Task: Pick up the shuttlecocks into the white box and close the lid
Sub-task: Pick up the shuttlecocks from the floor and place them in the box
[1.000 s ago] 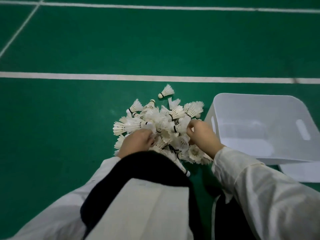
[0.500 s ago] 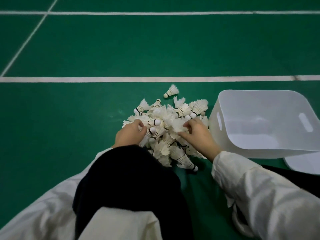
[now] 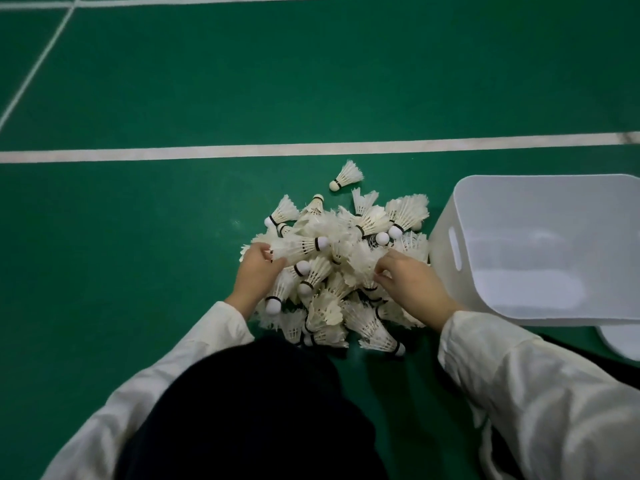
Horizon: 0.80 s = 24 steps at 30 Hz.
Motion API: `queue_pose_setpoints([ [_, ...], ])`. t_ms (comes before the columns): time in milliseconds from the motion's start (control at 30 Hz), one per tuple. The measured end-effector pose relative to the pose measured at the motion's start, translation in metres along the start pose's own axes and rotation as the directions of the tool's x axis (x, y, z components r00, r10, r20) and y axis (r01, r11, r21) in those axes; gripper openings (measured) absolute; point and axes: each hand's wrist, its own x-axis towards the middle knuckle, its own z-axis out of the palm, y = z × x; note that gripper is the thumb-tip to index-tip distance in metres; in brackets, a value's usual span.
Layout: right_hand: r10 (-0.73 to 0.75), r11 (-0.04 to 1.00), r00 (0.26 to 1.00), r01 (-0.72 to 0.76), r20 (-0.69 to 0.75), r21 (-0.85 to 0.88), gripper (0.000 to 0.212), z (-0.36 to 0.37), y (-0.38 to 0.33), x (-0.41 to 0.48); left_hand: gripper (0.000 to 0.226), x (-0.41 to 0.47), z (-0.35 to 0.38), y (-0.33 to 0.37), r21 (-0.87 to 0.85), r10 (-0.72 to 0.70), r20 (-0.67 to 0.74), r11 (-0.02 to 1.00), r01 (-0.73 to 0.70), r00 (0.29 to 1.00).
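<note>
- Since a second ago, our hands have spread to the flanks of the heap of white feathered shuttlecocks point(image 3: 332, 271) on the green floor.
- Left hand point(image 3: 254, 271) pinches feathers; right hand point(image 3: 408, 285) seems loosely curled, grip unclear.
- A hasty scoop could scatter shuttlecocks or crush feathers against the empty white plastic box point(image 3: 446, 271) beside them.

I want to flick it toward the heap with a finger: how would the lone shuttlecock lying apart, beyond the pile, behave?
The lone shuttlecock looks very light, so a flick would probably send it skidding. Lying on its side, it would likely curve around its cork tip rather than roll straight. Its feather skirt looks fragile.
</note>
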Motion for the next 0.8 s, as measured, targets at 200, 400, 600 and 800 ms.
queue_pose_setpoints([
  [200,0.006,0.995,1.000,-0.009,0.022,0.099,0.020,0.000,-0.008,0.000,0.021,0.007,-0.002,-0.004,-0.040,0.006,0.056,0.999,-0.004,0.998],
  [400,0.147,0.919,0.979,-0.083,-0.140,0.385,0.019,-0.051,-0.017,0.016,0.017,-0.010,-0.024,0.042,0.244,0.314,0.103,0.912,-0.330,0.944],
  [600,0.030,0.976,0.991,-0.001,-0.132,0.216,0.014,-0.144,0.000,0.013,0.019,-0.041,-0.055,0.146,0.621,0.511,0.267,0.557,-0.552,0.817],
  [800,0.052,0.996,0.990,-0.042,-0.128,0.083,0.012,-0.196,0.071,-0.032,0.022,-0.061,-0.022,0.242,0.606,0.652,0.363,0.377,-0.700,0.666],
])
